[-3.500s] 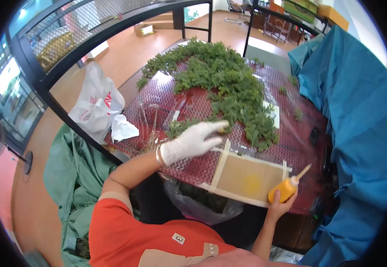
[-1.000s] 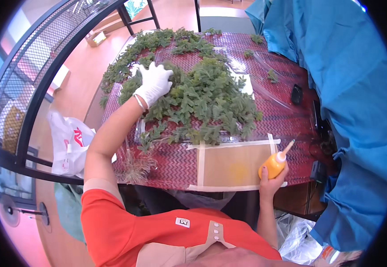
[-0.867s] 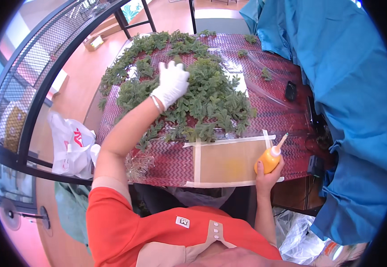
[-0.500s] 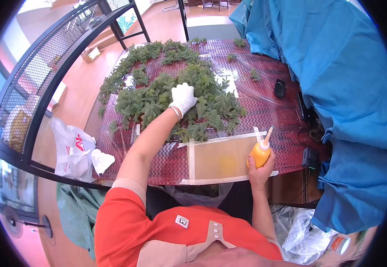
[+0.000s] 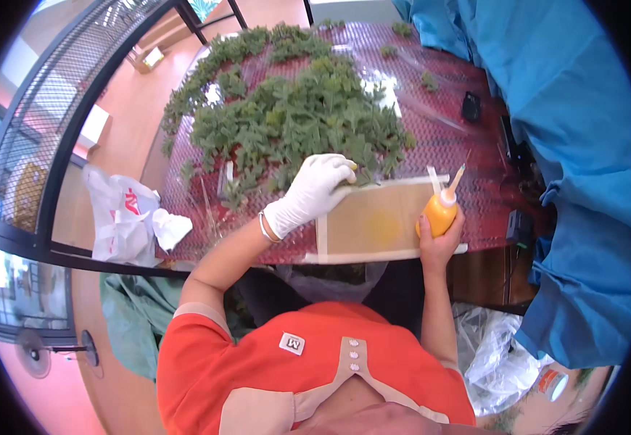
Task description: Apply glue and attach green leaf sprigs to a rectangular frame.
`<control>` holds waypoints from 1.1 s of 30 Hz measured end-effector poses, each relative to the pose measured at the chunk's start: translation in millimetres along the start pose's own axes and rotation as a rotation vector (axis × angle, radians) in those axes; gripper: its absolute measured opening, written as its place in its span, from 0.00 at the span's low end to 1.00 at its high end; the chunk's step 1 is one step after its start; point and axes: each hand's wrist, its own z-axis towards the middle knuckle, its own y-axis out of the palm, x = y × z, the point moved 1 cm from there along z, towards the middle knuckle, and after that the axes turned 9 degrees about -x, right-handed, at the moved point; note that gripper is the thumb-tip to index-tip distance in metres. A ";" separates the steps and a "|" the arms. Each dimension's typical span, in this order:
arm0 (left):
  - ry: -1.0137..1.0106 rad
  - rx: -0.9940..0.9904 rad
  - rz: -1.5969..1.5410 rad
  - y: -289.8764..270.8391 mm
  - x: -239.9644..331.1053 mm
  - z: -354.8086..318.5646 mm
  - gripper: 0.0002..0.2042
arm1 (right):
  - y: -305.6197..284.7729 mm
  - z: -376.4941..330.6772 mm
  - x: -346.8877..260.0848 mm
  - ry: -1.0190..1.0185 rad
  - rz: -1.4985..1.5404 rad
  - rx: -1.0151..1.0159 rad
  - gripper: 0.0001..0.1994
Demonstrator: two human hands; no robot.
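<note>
My left hand point(image 5: 312, 190), in a white glove, is closed in a pinch at the near edge of a spread of green leafy sprigs point(image 5: 294, 109). A small green sprig point(image 5: 366, 172) shows at its fingertips, partly hidden by the glove. Just right of that hand lies a tan board point(image 5: 363, 221), edged with pale tape and marked by a yellowish smear. Bare and wrapped round a yellow squeeze bottle point(image 5: 439, 214), my right hand point(image 5: 440, 246) is over the board's right end. The bottle's narrow nozzle points up.
A red patterned table cover point(image 5: 446, 138) lies under everything. Blue cloth point(image 5: 569, 145) hangs along the right, near a black device point(image 5: 471, 106) and a dark box point(image 5: 519, 228). On the left are a white plastic bag point(image 5: 123, 217), crumpled tissue point(image 5: 170, 228) and a black mesh frame point(image 5: 54, 109).
My left hand has come back from the middle of the green spread to the board's far left corner, with a sprig at its fingers. My right hand still holds the bottle.
</note>
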 end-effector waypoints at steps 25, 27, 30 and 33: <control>0.141 -0.004 0.305 46.6 22.9 -23.4 0.23 | -2.3 2.6 0.1 -0.013 0.032 -0.055 0.34; 0.113 -0.033 0.253 32.8 25.5 -30.9 0.23 | -3.7 1.6 1.8 -0.014 0.022 -0.061 0.34; 0.055 -0.104 0.118 15.4 26.9 -40.5 0.24 | -4.4 2.9 1.4 -0.032 0.001 -0.047 0.34; -0.068 -0.028 0.039 17.7 31.8 -61.0 0.26 | -2.8 4.0 -2.3 -0.021 0.027 -0.070 0.35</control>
